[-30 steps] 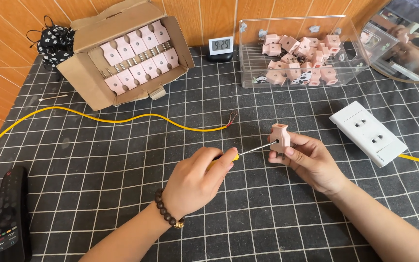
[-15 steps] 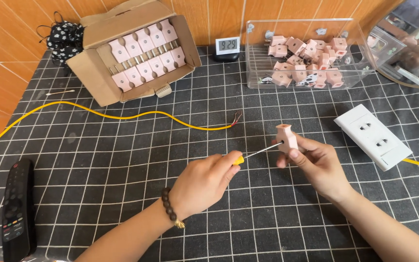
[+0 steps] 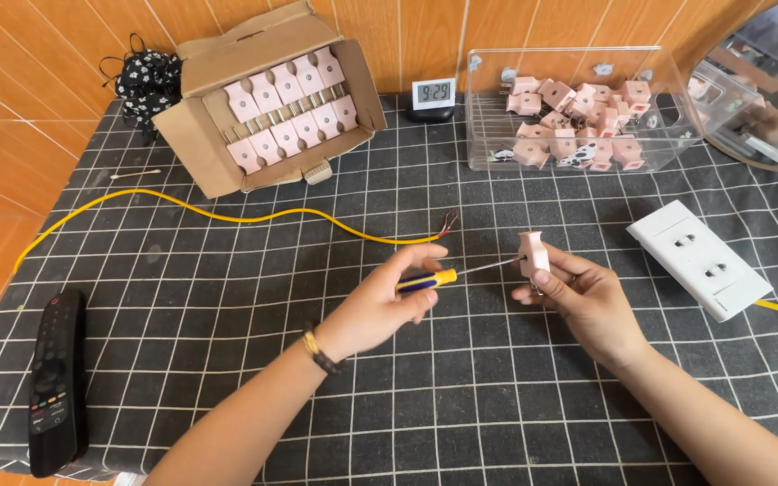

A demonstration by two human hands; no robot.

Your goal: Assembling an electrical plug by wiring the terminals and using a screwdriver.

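My left hand (image 3: 380,301) grips a small screwdriver (image 3: 447,275) with a yellow and blue handle, its thin shaft pointing right into a pink plug (image 3: 533,253). My right hand (image 3: 578,292) holds that plug upright by its lower part, just above the black grid-patterned cloth (image 3: 461,396). A yellow wire (image 3: 227,214) with bared ends lies across the cloth behind my left hand.
A cardboard box (image 3: 267,103) of pink plugs sits at the back left, a clear bin (image 3: 587,112) of loose pink plugs at the back right. A white socket strip (image 3: 700,259) lies right, a black remote (image 3: 58,378) front left, a small clock (image 3: 432,95) at the back.
Both hands hold nearly the same pose; the screwdriver tip stays at the plug. The view has shifted slightly.
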